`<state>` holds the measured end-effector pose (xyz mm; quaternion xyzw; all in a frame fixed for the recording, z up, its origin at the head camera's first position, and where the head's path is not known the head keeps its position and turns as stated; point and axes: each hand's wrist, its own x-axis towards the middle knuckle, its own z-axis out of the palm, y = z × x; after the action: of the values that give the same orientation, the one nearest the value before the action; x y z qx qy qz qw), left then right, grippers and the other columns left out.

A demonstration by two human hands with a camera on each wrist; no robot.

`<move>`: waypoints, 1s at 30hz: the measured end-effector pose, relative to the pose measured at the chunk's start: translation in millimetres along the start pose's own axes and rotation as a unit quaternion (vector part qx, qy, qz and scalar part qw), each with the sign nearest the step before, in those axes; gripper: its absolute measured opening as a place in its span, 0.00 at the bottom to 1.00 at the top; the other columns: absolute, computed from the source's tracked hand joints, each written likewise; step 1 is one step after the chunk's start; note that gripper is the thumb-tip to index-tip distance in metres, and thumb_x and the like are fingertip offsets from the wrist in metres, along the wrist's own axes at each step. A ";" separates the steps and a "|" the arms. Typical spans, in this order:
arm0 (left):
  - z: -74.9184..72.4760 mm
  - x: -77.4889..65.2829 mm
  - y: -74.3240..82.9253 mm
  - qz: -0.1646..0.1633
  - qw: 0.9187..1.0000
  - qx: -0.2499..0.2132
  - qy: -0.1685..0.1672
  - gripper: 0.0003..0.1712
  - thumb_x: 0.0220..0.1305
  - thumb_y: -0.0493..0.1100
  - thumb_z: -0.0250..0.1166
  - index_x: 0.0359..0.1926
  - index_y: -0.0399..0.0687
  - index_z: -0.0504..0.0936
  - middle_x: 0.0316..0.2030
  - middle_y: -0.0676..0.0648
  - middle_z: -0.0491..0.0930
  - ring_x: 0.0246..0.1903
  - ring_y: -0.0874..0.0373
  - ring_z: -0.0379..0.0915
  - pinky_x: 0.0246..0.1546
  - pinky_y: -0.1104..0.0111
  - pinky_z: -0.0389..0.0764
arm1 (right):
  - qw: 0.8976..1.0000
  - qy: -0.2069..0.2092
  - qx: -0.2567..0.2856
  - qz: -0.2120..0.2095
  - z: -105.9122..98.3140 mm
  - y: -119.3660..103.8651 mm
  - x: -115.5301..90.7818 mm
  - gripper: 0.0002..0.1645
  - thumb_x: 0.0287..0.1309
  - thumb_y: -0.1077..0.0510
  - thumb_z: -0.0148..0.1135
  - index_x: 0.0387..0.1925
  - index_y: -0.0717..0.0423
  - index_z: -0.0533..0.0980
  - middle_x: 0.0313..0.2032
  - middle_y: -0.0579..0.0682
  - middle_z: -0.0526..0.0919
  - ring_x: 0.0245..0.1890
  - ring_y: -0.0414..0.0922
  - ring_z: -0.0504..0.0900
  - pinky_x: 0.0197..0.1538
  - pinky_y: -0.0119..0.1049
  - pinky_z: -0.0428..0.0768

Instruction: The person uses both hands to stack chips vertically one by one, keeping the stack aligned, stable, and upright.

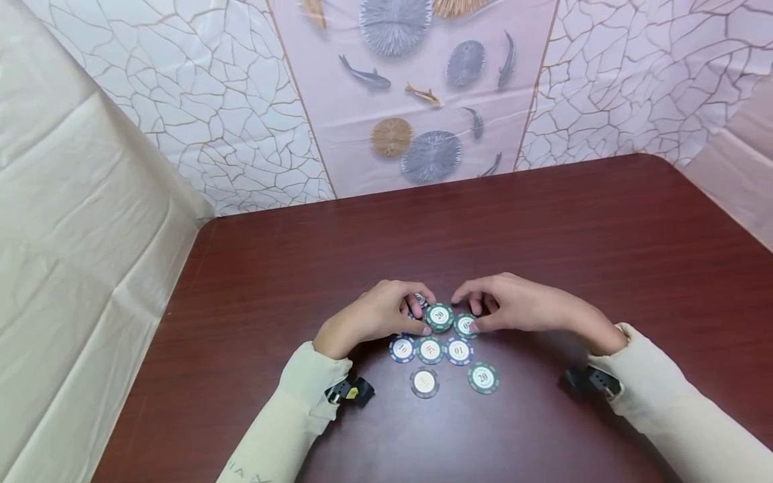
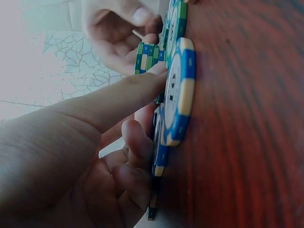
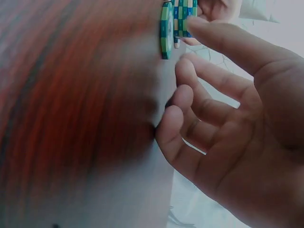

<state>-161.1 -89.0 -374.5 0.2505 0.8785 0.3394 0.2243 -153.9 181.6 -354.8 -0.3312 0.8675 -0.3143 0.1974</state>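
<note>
Forearms in cream cloth sleeves (image 1: 296, 402) reached over the shiny red-brown wooden table (image 1: 272, 268), one from each side, and both wrists were turned inward, so that the fingertips faced each other.

My left hand (image 1: 380, 312) pinched the round stack of blue and green poker chips (image 1: 439, 315), with the thumb at its near edge and the index finger at its far edge; the other fingers were bent behind. This stack was standing on the table between my two hands, with a green chip marked 20 on top.

My right hand (image 1: 522, 302) was relaxed and grasped nothing, its fingers loosely bent and low, close to the table. Its thumb tip covered the right edge of a single flat green chip (image 1: 464, 325), just beside the stack; whether it touched, I could not tell.

Nearer to me lay a row of a blue chip (image 1: 402, 349), a green-rimmed chip (image 1: 431, 349) and another blue chip (image 1: 459, 351), side by side.
</note>
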 end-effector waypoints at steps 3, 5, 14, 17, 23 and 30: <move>-0.3 0.4 0.2 0.001 1.000 0.005 -0.001 0.23 0.60 0.44 0.81 0.55 0.55 0.85 0.35 0.55 0.81 0.29 0.59 0.74 0.32 0.72 0.75 | 1.000 -0.022 0.009 0.006 0.5 1.8 -0.8 0.24 0.60 0.59 0.77 0.57 0.51 0.81 0.35 0.44 0.77 0.28 0.41 0.72 0.33 0.32 0.72; -0.5 1.0 0.9 0.001 1.000 0.010 -0.002 0.23 0.60 0.44 0.81 0.55 0.55 0.85 0.35 0.55 0.81 0.29 0.60 0.75 0.31 0.72 0.75 | 1.000 -0.026 0.015 0.010 1.1 2.5 -1.8 0.25 0.58 0.58 0.79 0.56 0.51 0.81 0.36 0.45 0.77 0.31 0.42 0.72 0.35 0.33 0.73; -2.2 2.5 5.5 0.006 1.000 0.005 -0.003 0.23 0.60 0.43 0.81 0.56 0.53 0.85 0.34 0.54 0.82 0.29 0.60 0.74 0.32 0.73 0.76 | 1.000 -0.016 0.014 0.004 2.8 5.9 -4.0 0.24 0.55 0.58 0.82 0.52 0.48 0.81 0.36 0.45 0.75 0.34 0.44 0.72 0.37 0.35 0.73; -2.4 1.8 4.9 0.003 1.000 0.004 -0.002 0.23 0.60 0.42 0.81 0.55 0.53 0.85 0.34 0.54 0.81 0.29 0.59 0.74 0.32 0.72 0.76 | 1.000 -0.016 0.003 -0.001 4.1 4.8 -2.7 0.23 0.55 0.58 0.82 0.50 0.46 0.81 0.35 0.44 0.75 0.34 0.44 0.72 0.37 0.34 0.73; -2.0 -0.1 2.9 -0.003 1.000 0.003 0.000 0.23 0.60 0.43 0.81 0.55 0.54 0.85 0.34 0.54 0.81 0.29 0.59 0.75 0.32 0.72 0.75 | 0.999 -0.026 -0.040 -0.009 7.4 -0.3 -1.1 0.21 0.56 0.60 0.79 0.49 0.47 0.80 0.38 0.43 0.74 0.37 0.42 0.72 0.40 0.34 0.75; -1.7 -2.2 1.4 -0.003 1.000 0.010 0.003 0.23 0.60 0.44 0.81 0.55 0.55 0.85 0.34 0.55 0.81 0.29 0.60 0.75 0.31 0.72 0.75 | 0.997 -0.022 -0.076 -0.021 7.5 -2.9 -0.6 0.19 0.56 0.61 0.74 0.47 0.48 0.77 0.39 0.42 0.74 0.34 0.38 0.73 0.38 0.32 0.76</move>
<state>-160.0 -90.3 -371.9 0.2488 0.8834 0.3304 0.2204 -148.1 177.2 -358.2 -0.3703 0.8771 -0.2445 0.1838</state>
